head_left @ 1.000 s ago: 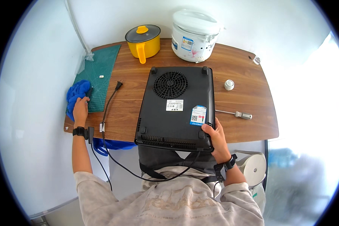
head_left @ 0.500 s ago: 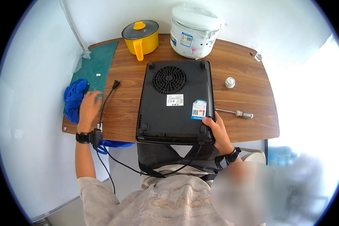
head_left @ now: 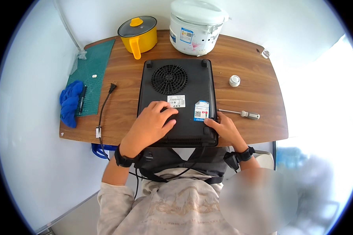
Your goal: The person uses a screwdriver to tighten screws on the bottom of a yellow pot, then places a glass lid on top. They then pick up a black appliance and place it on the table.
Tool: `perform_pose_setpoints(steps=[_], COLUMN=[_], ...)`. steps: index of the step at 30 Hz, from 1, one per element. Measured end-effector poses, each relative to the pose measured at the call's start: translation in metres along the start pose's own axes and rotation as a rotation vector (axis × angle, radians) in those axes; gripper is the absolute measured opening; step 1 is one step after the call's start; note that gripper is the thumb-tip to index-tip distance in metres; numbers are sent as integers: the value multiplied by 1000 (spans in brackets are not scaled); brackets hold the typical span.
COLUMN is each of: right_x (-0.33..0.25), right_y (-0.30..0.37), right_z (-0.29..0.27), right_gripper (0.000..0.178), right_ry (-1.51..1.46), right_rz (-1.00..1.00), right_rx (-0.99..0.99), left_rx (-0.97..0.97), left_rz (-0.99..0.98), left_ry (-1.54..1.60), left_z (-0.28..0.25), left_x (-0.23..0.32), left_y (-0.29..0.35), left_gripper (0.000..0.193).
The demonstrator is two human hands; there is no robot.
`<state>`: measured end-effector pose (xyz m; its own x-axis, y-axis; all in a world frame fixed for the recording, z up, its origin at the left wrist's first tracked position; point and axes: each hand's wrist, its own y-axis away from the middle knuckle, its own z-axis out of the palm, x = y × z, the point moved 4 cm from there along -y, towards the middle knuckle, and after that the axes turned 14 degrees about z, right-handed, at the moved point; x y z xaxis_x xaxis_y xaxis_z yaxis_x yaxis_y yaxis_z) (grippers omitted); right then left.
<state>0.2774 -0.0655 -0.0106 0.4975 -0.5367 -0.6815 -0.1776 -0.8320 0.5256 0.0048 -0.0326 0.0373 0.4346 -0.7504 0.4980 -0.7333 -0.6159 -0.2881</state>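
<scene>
A black induction cooker (head_left: 194,84) lies upside down at the table's front edge, its round fan grille (head_left: 169,79), feet and labels facing up. My right hand (head_left: 226,131) grips its lower right edge, thumb on top near a blue-and-white label (head_left: 201,111). Over the cooker's left part is my left hand (head_left: 151,125), fingers bent and apart, nothing seen in them; whether the fingertips touch the casing I cannot tell. A power cord runs from the front edge across my lap, and its plug (head_left: 112,87) rests on the table to the left.
A screwdriver (head_left: 244,114) and a small white round container (head_left: 234,81) are on the right. Behind stand a yellow pot (head_left: 145,41) with a glass lid and a white rice cooker (head_left: 196,31). A blue cloth (head_left: 71,103) and a black pen (head_left: 82,100) lie by the green cutting mat (head_left: 92,62).
My left hand has moved right from the blue cloth to above the induction cooker, uncovering the pen. My right hand keeps its grip on the edge. The whole view has shifted slightly.
</scene>
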Motion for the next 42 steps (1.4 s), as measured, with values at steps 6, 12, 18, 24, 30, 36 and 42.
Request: perform_pose_setpoints(steps=[6,12,18,24,30,36,42], right_x=[-1,-19,-28,-13,1,-6,-13], right_y=[3,19,22,9,13,29,41], right_z=[-7,-10,-15,-17,-15,-7,-5], right_gripper=[89,94,93,93,95,109,91], right_ry=[134,134,144,100,-13,249,248], right_rz=[15,0,26,15,-57,-196,-297], right_rx=[40,-6,-49,-16,-64,-27,41], left_rx=[-25,-10,-33,-117,-169,-130,-115], left_rz=[38,53,8,2,-3,10,22], left_ry=[-92,-109,-80,-44,-206,-231,-237], left_z=[17,21,26,22,37,36,35], left_x=[7,10,8,15,15,13,15], left_y=[12,15,18,17,17,17,16], left_gripper=[41,44,50,78,94,90,87])
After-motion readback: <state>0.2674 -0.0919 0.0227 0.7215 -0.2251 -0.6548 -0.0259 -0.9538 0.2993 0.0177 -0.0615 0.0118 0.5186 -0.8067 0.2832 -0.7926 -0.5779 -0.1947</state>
